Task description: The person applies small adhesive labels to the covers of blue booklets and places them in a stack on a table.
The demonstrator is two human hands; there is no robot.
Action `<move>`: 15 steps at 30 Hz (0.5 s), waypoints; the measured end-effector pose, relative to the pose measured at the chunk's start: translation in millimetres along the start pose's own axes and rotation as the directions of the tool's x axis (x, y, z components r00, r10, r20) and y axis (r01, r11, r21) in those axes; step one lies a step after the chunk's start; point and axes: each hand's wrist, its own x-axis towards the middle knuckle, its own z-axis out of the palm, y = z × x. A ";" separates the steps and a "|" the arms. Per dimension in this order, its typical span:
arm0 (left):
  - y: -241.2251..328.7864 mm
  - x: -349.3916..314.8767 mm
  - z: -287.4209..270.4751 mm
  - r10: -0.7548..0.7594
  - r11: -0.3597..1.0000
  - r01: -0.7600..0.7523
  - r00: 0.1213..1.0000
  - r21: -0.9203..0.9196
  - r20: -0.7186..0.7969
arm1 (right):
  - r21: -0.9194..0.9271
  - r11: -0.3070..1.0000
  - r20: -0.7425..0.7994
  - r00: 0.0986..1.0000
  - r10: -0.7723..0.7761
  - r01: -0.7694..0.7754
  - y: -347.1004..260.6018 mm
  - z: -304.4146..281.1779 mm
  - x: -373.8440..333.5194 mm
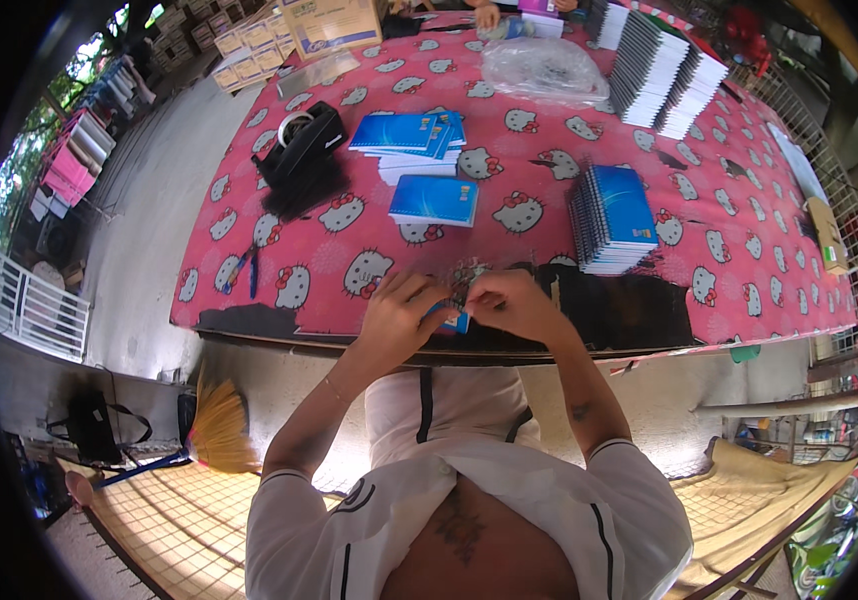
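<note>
left hand point(396, 312): fingers pinching small blue glossy booklet point(452, 320) at its left edge
right hand point(511, 302): fingertips pinched on its top edge
advice: keep both grips tight, booklet near pink cat-print tablecloth point(549, 170)

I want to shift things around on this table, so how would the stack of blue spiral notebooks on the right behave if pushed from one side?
The stack of spiral notebooks already leans and fans out, so a push up high would probably shear it. It looks fairly heavy, being many books deep. The patterned tablecloth might bunch underneath rather than let it slide.
</note>
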 end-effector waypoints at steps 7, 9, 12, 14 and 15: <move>26.5 34.1 -0.6 -0.154 0.983 0.165 0.979 -0.078 0.134 | -0.212 0.961 -0.443 0.894 0.068 -0.178 -24.2 6.4 -13.6; 52.3 71.0 -11.0 -0.449 0.790 0.497 0.868 -0.358 0.213 | -0.026 0.994 -0.605 0.794 0.067 -0.103 -70.4 -13.8 -23.9; 85.5 128.3 -4.5 -0.137 0.828 0.077 0.988 -0.556 -0.067 | -0.117 0.989 -0.638 0.756 -0.146 0.092 -76.2 -38.1 -35.1; 77.9 180.6 19.3 0.163 0.900 -0.234 0.963 -0.368 -0.216 | 0.131 0.991 -0.696 0.712 0.091 0.001 -63.2 -81.5 -39.2; 65.2 205.9 35.6 0.212 0.868 -0.264 0.963 -0.421 -0.167 | 0.272 0.961 -0.676 0.720 0.157 0.046 -60.9 -103.9 -37.6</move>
